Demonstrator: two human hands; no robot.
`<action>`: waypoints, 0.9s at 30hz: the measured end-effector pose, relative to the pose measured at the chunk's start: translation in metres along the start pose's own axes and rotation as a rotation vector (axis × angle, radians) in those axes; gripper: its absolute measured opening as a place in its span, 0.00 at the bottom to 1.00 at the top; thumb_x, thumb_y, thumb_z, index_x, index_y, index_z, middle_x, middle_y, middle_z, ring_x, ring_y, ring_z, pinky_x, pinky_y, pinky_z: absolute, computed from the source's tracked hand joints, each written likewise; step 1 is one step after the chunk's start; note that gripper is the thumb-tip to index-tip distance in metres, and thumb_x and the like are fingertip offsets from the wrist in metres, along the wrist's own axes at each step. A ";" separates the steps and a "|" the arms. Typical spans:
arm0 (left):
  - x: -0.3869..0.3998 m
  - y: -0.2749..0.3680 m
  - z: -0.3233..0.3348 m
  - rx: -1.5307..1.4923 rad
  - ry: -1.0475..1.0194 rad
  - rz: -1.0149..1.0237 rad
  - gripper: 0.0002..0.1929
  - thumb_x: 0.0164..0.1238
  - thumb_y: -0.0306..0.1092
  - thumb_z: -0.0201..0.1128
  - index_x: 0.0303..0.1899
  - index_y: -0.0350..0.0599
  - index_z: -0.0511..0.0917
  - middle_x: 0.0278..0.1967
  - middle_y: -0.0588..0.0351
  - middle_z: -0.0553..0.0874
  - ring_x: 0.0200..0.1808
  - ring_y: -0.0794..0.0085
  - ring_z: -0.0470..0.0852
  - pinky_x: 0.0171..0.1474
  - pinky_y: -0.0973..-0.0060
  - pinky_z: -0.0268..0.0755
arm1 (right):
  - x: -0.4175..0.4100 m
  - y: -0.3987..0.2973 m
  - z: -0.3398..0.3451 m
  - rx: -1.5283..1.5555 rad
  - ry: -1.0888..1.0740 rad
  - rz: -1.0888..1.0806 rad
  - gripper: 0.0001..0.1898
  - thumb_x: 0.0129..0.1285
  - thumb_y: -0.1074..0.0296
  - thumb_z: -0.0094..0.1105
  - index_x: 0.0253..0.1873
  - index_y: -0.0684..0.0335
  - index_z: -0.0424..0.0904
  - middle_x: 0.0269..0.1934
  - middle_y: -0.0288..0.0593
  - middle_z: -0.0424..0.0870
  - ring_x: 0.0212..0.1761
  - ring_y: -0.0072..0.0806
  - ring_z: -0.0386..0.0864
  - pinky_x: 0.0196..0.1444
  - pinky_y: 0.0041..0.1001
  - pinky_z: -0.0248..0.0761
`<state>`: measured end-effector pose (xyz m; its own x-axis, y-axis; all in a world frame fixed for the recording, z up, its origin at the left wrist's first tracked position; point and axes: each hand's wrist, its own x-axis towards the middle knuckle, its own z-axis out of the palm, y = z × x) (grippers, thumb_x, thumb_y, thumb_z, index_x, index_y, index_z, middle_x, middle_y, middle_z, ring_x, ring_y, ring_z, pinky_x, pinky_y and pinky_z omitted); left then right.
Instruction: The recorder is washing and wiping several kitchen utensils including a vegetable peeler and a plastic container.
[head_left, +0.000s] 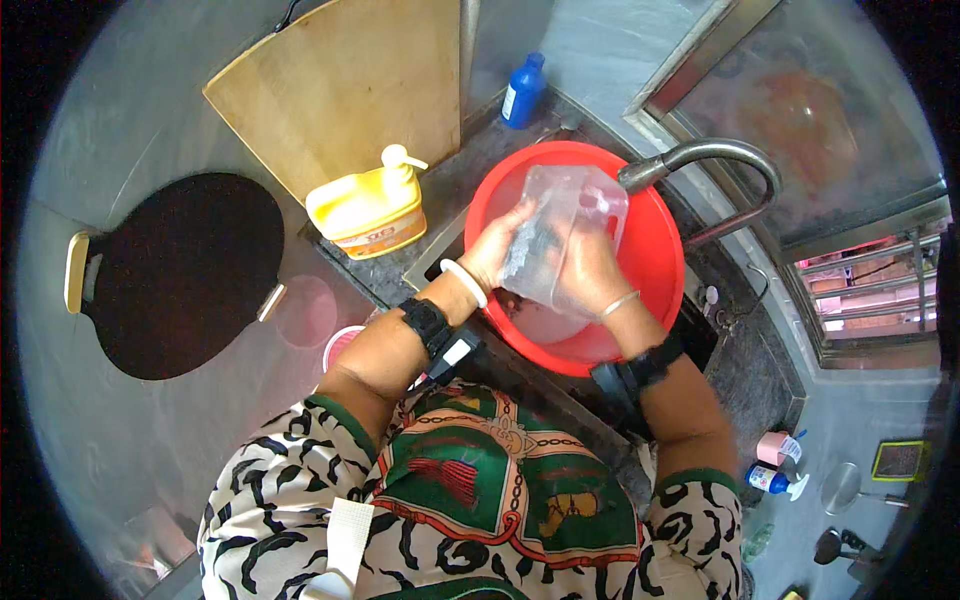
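Over a red plastic basin (658, 262) in the sink, I hold a clear plastic container (551, 187) with a handle-like opening on its right side, tilted. My left hand (491, 247) grips its left wall. My right hand (596, 270) is against its right side, with the fingers blurred behind or within the clear plastic; I cannot tell which. Some liquid and dark bits show low in the basin. The metal faucet (705, 154) has its spout end close to the container's upper right corner. Whether water runs from it is unclear.
A yellow dish-soap bottle with a pump (375, 214) stands on the dark counter to the left, before a wooden board (352, 90). A blue bottle (525, 90) is behind the basin. A black pan (187, 277) hangs at far left; a barred window (874, 277) is at right.
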<state>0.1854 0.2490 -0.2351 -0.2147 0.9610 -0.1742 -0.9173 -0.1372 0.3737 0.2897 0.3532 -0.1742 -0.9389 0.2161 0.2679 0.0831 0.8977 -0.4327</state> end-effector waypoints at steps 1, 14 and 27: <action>-0.001 0.000 0.003 0.006 -0.007 -0.057 0.23 0.66 0.49 0.55 0.54 0.44 0.72 0.47 0.50 0.81 0.45 0.63 0.81 0.52 0.66 0.73 | 0.010 0.008 -0.001 0.001 -0.002 0.000 0.12 0.48 0.72 0.58 0.40 0.64 0.77 0.32 0.56 0.80 0.34 0.53 0.78 0.38 0.43 0.71; 0.003 0.003 0.005 -0.021 0.001 0.008 0.23 0.67 0.45 0.54 0.59 0.47 0.67 0.51 0.52 0.78 0.49 0.65 0.78 0.54 0.66 0.72 | -0.018 -0.008 0.007 0.282 -0.120 -0.280 0.08 0.48 0.75 0.57 0.36 0.63 0.74 0.31 0.53 0.76 0.34 0.54 0.75 0.39 0.42 0.69; -0.002 0.002 0.000 -0.135 -0.056 0.055 0.25 0.65 0.56 0.52 0.55 0.50 0.70 0.48 0.53 0.79 0.50 0.62 0.78 0.55 0.60 0.70 | 0.002 -0.014 0.000 0.355 -0.051 -0.139 0.13 0.45 0.77 0.62 0.39 0.65 0.76 0.58 0.52 0.70 0.64 0.49 0.63 0.65 0.38 0.57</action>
<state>0.1837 0.2469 -0.2337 -0.2498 0.9627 -0.1042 -0.9423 -0.2169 0.2550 0.2865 0.3407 -0.1673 -0.9491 0.0745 0.3060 -0.1586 0.7264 -0.6687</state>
